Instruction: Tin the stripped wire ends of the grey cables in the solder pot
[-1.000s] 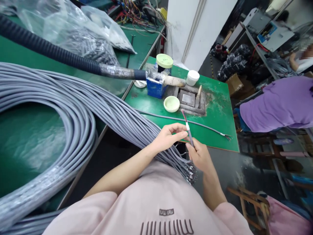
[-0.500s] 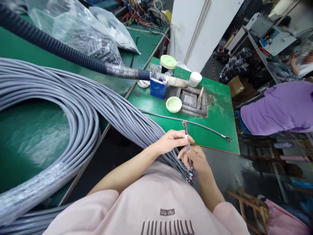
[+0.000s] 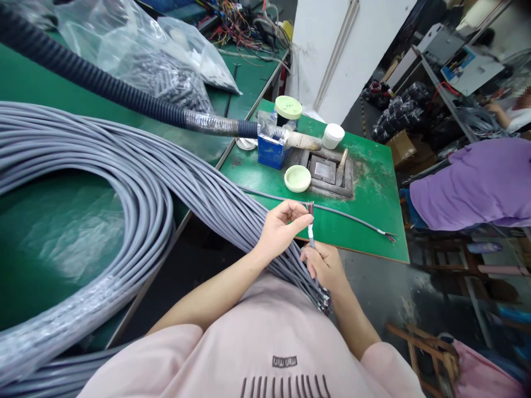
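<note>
A grey cable (image 3: 312, 241) stands roughly upright in front of my chest, with white wrapping near its end and thin coloured wires (image 3: 311, 209) fanning out at the top. My right hand (image 3: 327, 262) is closed round the grey jacket below the white wrapping. Higher up, my left hand (image 3: 284, 224) pinches the coloured wires between thumb and fingers. Beneath both hands runs a thick bundle of grey cables (image 3: 219, 190), its stripped ends (image 3: 324, 301) hanging near my shirt. Another single cable (image 3: 348, 214) lies across the green board, its wires splayed at the right.
On the green board (image 3: 373, 182) are a solder pot (image 3: 324, 168), a pale green dish (image 3: 297, 178), a white jar (image 3: 333, 135) and a blue box (image 3: 271, 150) carrying a black hose (image 3: 136, 99). Plastic bags (image 3: 166, 72) lie behind. A person in purple (image 3: 489, 182) is at right.
My left hand has moved up from the white wrapping to the coloured wires. My right hand still grips the cable below, and more of the white wrapping shows between the hands.
</note>
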